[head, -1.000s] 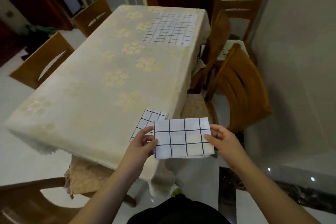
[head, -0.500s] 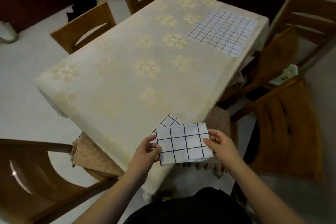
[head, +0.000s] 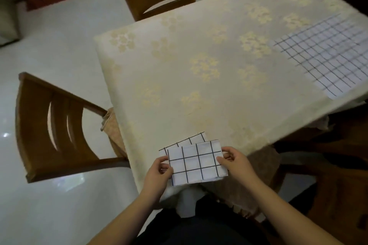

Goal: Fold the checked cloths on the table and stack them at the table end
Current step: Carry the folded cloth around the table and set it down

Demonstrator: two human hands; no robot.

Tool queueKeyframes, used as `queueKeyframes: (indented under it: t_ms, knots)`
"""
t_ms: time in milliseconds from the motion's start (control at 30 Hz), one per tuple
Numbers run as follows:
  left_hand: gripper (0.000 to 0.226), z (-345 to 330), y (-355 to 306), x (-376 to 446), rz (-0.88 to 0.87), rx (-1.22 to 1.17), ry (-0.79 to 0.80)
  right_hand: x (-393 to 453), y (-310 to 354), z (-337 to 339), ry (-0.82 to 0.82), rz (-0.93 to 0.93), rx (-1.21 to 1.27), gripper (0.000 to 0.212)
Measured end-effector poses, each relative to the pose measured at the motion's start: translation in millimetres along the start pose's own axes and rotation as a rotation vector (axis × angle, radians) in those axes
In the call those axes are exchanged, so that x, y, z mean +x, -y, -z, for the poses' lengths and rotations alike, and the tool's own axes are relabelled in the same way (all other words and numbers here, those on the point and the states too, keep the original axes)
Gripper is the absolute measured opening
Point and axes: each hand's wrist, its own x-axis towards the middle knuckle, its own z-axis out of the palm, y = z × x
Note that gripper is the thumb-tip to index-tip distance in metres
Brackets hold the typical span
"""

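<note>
Second folded cloth (head: 185, 143) is mostly hidden under the held one; only its far edge and left corner show, lying at the near table corner. Flat cloth (head: 326, 55) is cut off by the right frame edge and slightly blurred. Whether the held cloth touches the one beneath, cannot tell. Near table edge is partly hidden by cloth and hands. Objects at top left on the floor are too dark to make out.

Folded cloth (head: 196, 163): white, thin black grid, folded to a small rectangle, layered edges visible at its lower right corner, tilted slightly. It sits over the near corner of the table (head: 179, 89), overlapping the second folded cloth.

Left hand (head: 158, 175) pinches the cloth's left edge, thumb on top, fingers curled under. Right hand (head: 235, 162) pinches the right edge, thumb on top, fingers partly curled behind the cloth.

Flat cloth lies unfolded near the far right table edge, well apart from the folded ones. Table has a cream floral cover. Chair (head: 53, 125) stands left of the table; two more chairs at the far side.
</note>
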Motion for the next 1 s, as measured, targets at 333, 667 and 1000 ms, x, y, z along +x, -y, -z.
queueKeyframes:
  t_ms: [333,667,1000]
  knots:
    - [0.025,-6.4,9.4,8.9,0.099,0.061,-0.286,49.9,22.9,-17.2,0.192,0.087,-0.243,0.022]
    - [0.023,-12.7,17.6,15.0,0.098,0.085,-0.353,61.3,24.8,-19.9,0.144,0.161,-0.381,0.023]
    - [0.023,-13.7,14.1,16.7,0.071,0.051,-0.409,57.6,23.2,-19.5,0.020,0.212,-0.587,0.033]
